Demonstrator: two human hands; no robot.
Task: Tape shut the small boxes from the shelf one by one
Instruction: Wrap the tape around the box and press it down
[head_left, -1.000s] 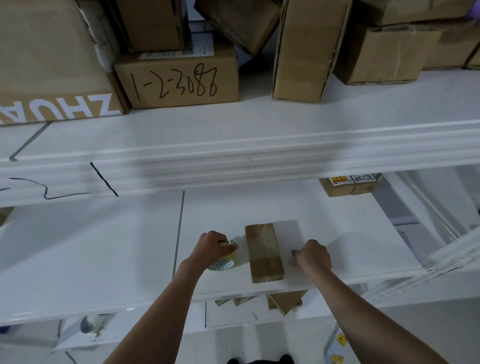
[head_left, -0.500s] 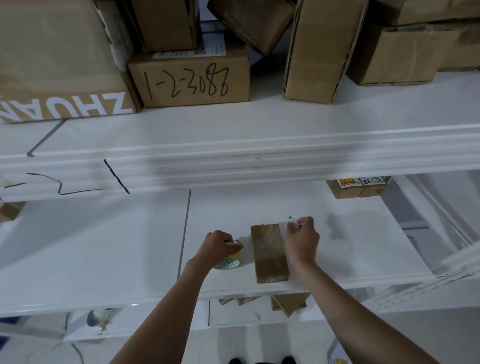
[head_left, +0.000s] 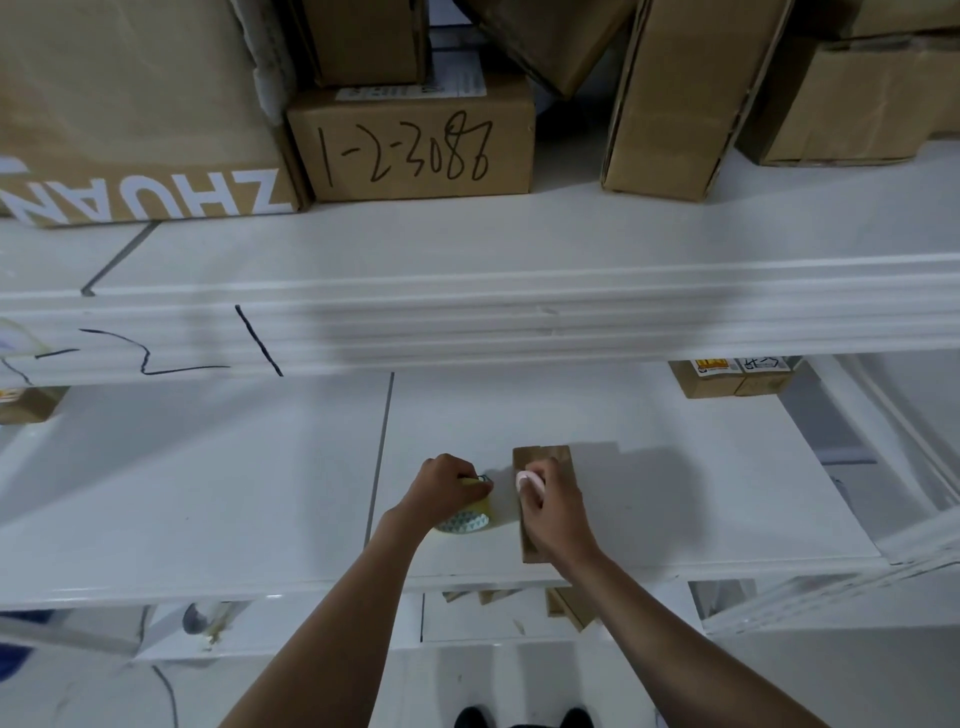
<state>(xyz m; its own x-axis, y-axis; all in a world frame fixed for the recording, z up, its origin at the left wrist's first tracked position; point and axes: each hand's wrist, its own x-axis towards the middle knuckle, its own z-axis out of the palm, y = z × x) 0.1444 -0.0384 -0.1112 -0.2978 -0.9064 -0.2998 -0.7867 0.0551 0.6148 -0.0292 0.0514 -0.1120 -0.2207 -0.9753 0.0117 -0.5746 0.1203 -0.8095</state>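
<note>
The left hand (head_left: 441, 486) grips the tape roll (head_left: 467, 514) on the shelf (head_left: 208, 519), just beside the small box (head_left: 556, 460). The right hand (head_left: 550, 506) presses curled fingers on the box top. Slack tape could wrinkle or stick crooked.

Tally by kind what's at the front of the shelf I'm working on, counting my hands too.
small box: 1
tape roll: 1
hands: 2, left hand and right hand
Total: 4
</note>
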